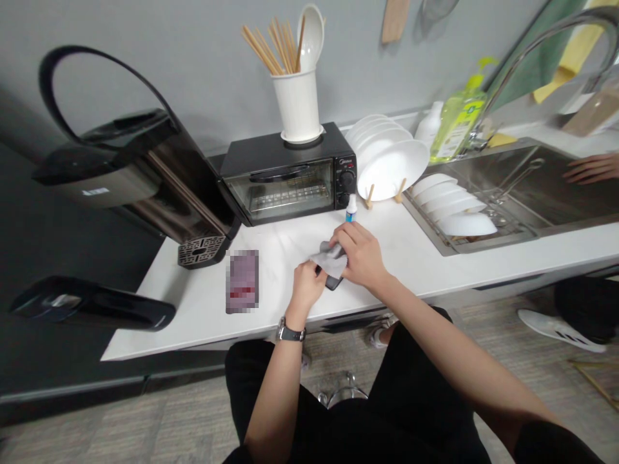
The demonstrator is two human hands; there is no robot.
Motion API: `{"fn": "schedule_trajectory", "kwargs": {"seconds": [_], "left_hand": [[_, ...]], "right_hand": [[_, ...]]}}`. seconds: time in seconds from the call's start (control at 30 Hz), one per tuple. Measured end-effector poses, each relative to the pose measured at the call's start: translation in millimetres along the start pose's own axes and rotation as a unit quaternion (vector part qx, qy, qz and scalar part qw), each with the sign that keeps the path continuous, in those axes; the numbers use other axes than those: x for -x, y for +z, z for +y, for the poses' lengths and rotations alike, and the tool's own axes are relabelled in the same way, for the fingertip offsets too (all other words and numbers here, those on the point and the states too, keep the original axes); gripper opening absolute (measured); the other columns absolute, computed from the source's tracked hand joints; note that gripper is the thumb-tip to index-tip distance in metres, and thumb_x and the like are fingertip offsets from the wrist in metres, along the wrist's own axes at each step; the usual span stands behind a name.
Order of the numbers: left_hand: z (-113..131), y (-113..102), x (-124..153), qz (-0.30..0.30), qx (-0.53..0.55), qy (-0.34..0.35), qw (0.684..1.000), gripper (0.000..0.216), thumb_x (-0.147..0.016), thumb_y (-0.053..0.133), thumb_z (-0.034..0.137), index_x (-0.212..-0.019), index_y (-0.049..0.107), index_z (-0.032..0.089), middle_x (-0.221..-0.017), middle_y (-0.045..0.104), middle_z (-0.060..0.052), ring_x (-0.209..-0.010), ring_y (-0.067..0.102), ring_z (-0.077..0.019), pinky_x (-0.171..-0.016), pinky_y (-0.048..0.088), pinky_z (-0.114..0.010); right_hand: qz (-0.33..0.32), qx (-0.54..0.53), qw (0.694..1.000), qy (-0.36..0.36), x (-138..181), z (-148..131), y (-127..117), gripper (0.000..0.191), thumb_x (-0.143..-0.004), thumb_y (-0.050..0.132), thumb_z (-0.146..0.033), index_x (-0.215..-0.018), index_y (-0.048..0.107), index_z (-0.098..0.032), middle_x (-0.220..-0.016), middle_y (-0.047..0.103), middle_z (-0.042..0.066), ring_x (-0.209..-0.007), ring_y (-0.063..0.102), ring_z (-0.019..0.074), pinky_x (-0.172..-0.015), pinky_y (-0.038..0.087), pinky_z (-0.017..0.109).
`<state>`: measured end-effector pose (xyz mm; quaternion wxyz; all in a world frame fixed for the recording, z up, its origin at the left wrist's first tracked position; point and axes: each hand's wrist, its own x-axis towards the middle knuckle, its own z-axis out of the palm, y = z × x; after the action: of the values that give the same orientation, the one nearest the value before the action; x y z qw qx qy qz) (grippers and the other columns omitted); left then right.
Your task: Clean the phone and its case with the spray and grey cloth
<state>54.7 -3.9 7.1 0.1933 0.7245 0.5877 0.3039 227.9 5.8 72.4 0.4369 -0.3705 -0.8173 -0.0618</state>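
Left hand (307, 285) curled closed on black phone (333, 282); right hand (362, 254) clamped grey wipe (329, 260) over it. Hands together, lower centre of frame, above white counter (285, 248).

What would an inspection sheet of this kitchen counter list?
Surface: white countertop, with items standing on it.
Job's things: dark phone beneath a grey cloth; small blue-capped bottle nearby.
Clutter: pixelated purple packet; black toaster oven.
Hands: left hand and right hand both on the cloth.
Cables: nothing seen.
Surroundings: steel sink, white bowls racked inside it, another person's hand above it.
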Motion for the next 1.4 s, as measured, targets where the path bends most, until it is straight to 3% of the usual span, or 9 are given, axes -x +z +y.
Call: {"fn": "schedule_trajectory", "kwargs": {"seconds": [0.13,0.27,0.43,0.7,0.8,0.97,1.2,1.3,1.4], "left_hand": [[0,-1,2,-0.001,-0.045,-0.001,0.999,0.021,-0.089,0.059,0.008,-0.074,0.071,0.016,-0.08,0.078,-0.01,-0.074,0.072,-0.0223,-0.07,0.05,-0.03],[-2,1,5,0.001,-0.065,0.001,0.998,0.018,-0.089,0.059,0.007,-0.088,0.075,0.016,-0.088,0.08,-0.012,-0.086,0.075,-0.0252,-0.077,0.054,-0.031],[-1,2,8,-0.001,-0.101,-0.001,0.995,0.021,-0.093,0.057,0.01,-0.093,0.077,0.018,-0.093,0.082,-0.013,-0.092,0.077,-0.027,-0.08,0.055,-0.032],[3,0,9,-0.004,-0.101,-0.004,0.995,0.025,-0.098,0.056,0.013,-0.088,0.078,0.017,-0.091,0.083,-0.013,-0.09,0.08,-0.0256,-0.075,0.051,-0.029],[5,-1,8,-0.005,-0.11,-0.009,0.994,0.025,-0.098,0.056,0.012,-0.085,0.078,0.017,-0.09,0.082,-0.014,-0.088,0.08,-0.0263,-0.074,0.05,-0.03],[7,-1,9,0.001,-0.124,-0.014,0.992,0.025,-0.098,0.055,0.014,-0.087,0.078,0.017,-0.089,0.081,-0.014,-0.086,0.078,-0.0261,-0.074,0.05,-0.03],[6,1,11,0.003,-0.138,-0.009,0.99,0.021,-0.098,0.056,0.017,-0.098,0.077,0.017,-0.09,0.081,-0.012,-0.085,0.076,-0.0264,-0.078,0.053,-0.032],[5,2,12,0.0,-0.143,-0.005,0.99,0.021,-0.098,0.056,0.016,-0.096,0.077,0.016,-0.093,0.081,-0.014,-0.086,0.077,-0.0271,-0.08,0.053,-0.033],[4,1,12,-0.006,-0.145,0.0,0.989,0.021,-0.094,0.057,0.01,-0.092,0.077,0.016,-0.094,0.081,-0.014,-0.089,0.077,-0.0265,-0.08,0.053,-0.032]], "right_hand": [[-0.012,-0.014,0.99,-0.142,-3,-3,3,0.017,-0.104,0.049,-0.022,-0.106,0.066,-0.021,-0.102,0.071,0.009,-0.105,0.061,0.0266,-0.106,0.047,0.05],[-0.048,-0.019,0.976,-0.211,-6,-4,5,0.032,-0.104,0.044,-0.013,-0.127,0.064,-0.023,-0.112,0.072,0.007,-0.112,0.06,0.0242,-0.106,0.046,0.047],[-0.043,-0.01,0.99,-0.13,-7,1,10,0.04,-0.1,0.052,-0.019,-0.139,0.059,-0.025,-0.114,0.07,0.008,-0.108,0.06,0.0277,-0.095,0.047,0.045],[-0.001,-0.018,0.994,0.106,-5,-2,10,0.029,-0.09,0.066,-0.048,-0.101,0.058,-0.023,-0.093,0.065,0.005,-0.079,0.06,0.0238,-0.07,0.044,0.034],[-0.012,0.066,0.994,0.089,-10,-8,3,0.022,-0.094,0.062,-0.043,-0.094,0.059,-0.022,-0.089,0.066,0.008,-0.08,0.057,0.0257,-0.069,0.041,0.036],[-0.06,0.111,0.991,-0.033,-24,-18,-2,0.014,-0.098,0.058,-0.03,-0.09,0.063,-0.02,-0.089,0.066,0.01,-0.087,0.055,0.0286,-0.079,0.043,0.041],[-0.07,0.061,0.96,-0.265,-21,-12,9,0.024,-0.108,0.045,-0.014,-0.115,0.068,-0.017,-0.101,0.072,0.008,-0.091,0.057,0.0229,-0.085,0.044,0.037],[-0.041,0.04,0.969,-0.241,-11,-1,16,0.027,-0.107,0.047,-0.016,-0.126,0.065,-0.022,-0.11,0.072,0.007,-0.098,0.058,0.0233,-0.086,0.043,0.039],[-0.012,0.002,0.993,-0.116,1,8,23,0.031,-0.1,0.053,-0.023,-0.131,0.059,-0.023,-0.117,0.069,0.01,-0.104,0.061,0.0274,-0.089,0.045,0.042]]}}
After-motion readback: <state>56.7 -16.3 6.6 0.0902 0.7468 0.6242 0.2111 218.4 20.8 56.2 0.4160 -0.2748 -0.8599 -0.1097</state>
